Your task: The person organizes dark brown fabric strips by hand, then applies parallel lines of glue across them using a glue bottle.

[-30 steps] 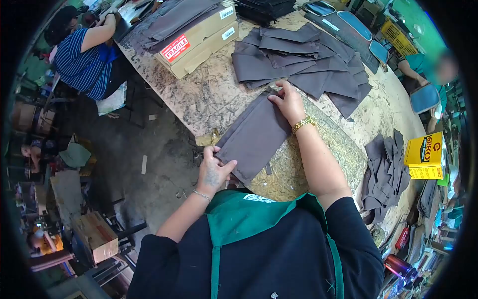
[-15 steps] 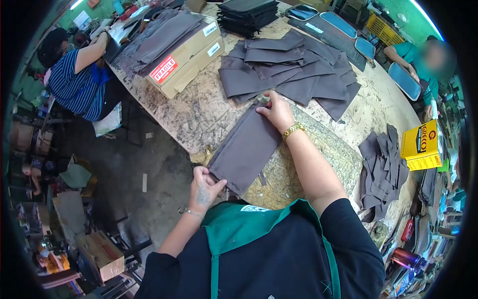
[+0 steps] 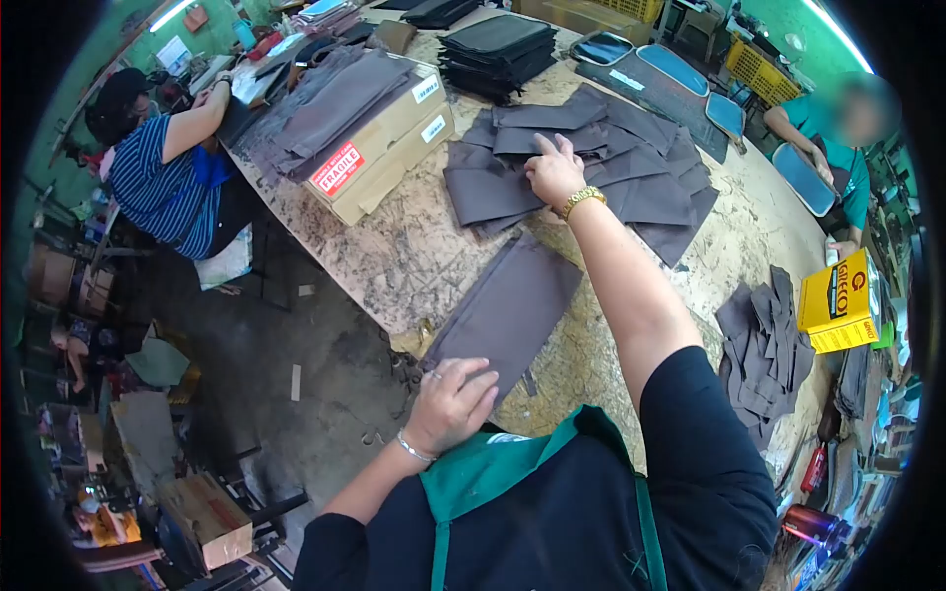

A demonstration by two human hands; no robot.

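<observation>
A dark grey-brown rectangular piece of fabric or leather-like material [image 3: 512, 313] lies at the near edge of the worktable, with others seemingly layered under it. Across its near left corner rests my left hand [image 3: 451, 406], palm down, fingers spread. Beyond it, my right hand [image 3: 555, 175], with a gold watch at the wrist, reaches onto a loose heap of similar dark pieces [image 3: 641, 187]. Its fingers are apart and touch the heap's near side; the thumb is partly hidden.
A cardboard box [image 3: 394, 148] with a red label and dark pieces on top stands left. Black stacked panels [image 3: 498, 54] lie behind. Dark strips [image 3: 764, 360] and a yellow tin [image 3: 838, 305] are at right. One person sits at left; another at right holds a blue-faced panel [image 3: 803, 179].
My right hand has let go of the piece's far end and moved forward onto the heap. My left hand has shifted from pinching the near corner to lying on top of it.
</observation>
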